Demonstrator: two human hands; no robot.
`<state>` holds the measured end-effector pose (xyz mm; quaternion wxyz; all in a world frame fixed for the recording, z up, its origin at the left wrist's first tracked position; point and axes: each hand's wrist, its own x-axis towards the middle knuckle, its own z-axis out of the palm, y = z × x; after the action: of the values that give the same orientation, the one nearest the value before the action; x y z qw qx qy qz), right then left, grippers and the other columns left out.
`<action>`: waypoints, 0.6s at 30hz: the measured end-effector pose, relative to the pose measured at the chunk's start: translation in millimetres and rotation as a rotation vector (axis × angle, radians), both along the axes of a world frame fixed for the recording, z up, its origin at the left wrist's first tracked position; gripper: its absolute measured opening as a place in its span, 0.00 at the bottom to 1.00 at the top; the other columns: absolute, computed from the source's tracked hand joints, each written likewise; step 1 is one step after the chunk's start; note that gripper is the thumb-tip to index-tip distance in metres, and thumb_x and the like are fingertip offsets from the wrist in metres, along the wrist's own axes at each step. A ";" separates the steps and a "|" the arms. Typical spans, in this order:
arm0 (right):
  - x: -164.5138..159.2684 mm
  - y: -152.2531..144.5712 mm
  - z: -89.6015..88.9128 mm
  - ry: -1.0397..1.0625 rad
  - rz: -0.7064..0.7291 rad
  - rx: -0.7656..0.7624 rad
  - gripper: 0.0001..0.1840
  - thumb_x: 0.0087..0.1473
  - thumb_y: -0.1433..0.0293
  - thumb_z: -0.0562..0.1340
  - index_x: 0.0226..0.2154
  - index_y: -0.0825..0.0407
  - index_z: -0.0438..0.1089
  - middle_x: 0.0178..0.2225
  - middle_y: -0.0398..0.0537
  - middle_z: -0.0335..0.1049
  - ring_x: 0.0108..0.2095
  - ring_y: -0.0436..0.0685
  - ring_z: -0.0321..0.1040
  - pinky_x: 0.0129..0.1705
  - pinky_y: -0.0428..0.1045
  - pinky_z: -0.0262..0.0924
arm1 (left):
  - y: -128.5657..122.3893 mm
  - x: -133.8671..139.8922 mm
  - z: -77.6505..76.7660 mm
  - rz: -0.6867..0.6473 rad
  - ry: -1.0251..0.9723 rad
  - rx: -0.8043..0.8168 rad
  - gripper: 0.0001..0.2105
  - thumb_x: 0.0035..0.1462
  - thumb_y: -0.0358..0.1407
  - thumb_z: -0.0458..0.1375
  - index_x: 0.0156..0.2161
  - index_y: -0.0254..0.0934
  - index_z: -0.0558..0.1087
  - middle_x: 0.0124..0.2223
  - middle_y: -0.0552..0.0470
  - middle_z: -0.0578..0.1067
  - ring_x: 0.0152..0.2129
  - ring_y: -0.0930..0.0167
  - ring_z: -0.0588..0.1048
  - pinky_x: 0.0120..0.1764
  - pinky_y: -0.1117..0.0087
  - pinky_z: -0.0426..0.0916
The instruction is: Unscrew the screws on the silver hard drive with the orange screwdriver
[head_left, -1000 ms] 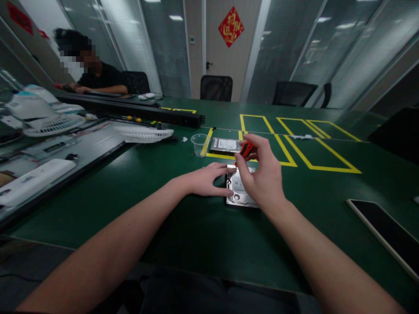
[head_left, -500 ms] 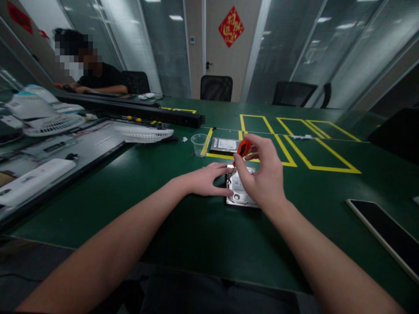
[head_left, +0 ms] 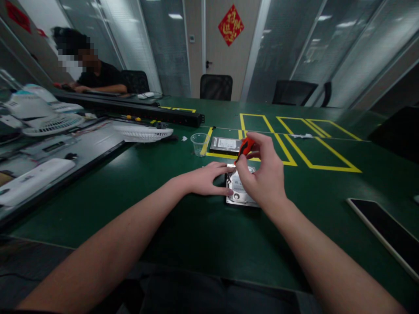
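A silver hard drive (head_left: pixel 240 198) lies flat on the green table in front of me, its right part covered by my right hand. My left hand (head_left: pixel 211 179) steadies its left side, thumb at the near part and fingers at the far part. Gripped in my right hand (head_left: pixel 266 172) is a screwdriver with a red and black handle (head_left: pixel 247 146), tilted, its shaft pointing down to the drive's far left area. The exact contact of its tip is hard to make out. A second hard drive (head_left: pixel 225 144) lies just behind, inside a yellow tape outline.
A clear plastic cup (head_left: pixel 199 145) stands left of the second drive. A phone-like dark slab (head_left: pixel 386 231) lies at the right. White fan parts (head_left: pixel 144 133), a long black bar (head_left: pixel 147 112) and a panel fill the left. Another person (head_left: pixel 101 78) sits at the far left.
The screwdriver handle has turned slightly and leans a little more to the right, with my right fingers shifting around it. My left hand and the drive stay in place.
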<state>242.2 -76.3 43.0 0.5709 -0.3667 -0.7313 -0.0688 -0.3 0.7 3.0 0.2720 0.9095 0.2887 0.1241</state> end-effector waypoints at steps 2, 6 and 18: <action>-0.6 -0.4 0.2 0.001 0.001 0.003 0.32 0.72 0.73 0.66 0.74 0.42 0.74 0.62 0.55 0.86 0.55 0.69 0.88 0.54 0.66 0.92 | -0.4 0.1 0.8 -0.001 -0.004 -0.002 0.51 0.75 0.72 0.74 0.89 0.48 0.72 0.94 0.37 0.66 0.91 0.39 0.63 0.92 0.33 0.59; -1.2 -0.2 1.0 -0.006 -0.014 -0.005 0.29 0.74 0.70 0.69 0.73 0.41 0.75 0.61 0.55 0.86 0.54 0.69 0.87 0.52 0.66 0.91 | -1.2 0.5 2.1 -0.008 -0.015 0.004 0.50 0.75 0.72 0.73 0.89 0.48 0.72 0.93 0.36 0.68 0.91 0.38 0.65 0.91 0.31 0.61; 2.4 0.5 1.4 0.001 0.021 -0.011 0.29 0.75 0.73 0.68 0.73 0.41 0.76 0.58 0.53 0.84 0.48 0.66 0.84 0.51 0.65 0.90 | -0.1 0.3 0.8 -0.009 0.003 0.017 0.51 0.76 0.72 0.72 0.91 0.50 0.69 0.94 0.38 0.66 0.92 0.38 0.63 0.90 0.29 0.61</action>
<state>244.6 -75.9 44.3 0.5698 -0.3623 -0.7353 -0.0585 -0.1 0.6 3.8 0.2643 0.9134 0.2836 0.1242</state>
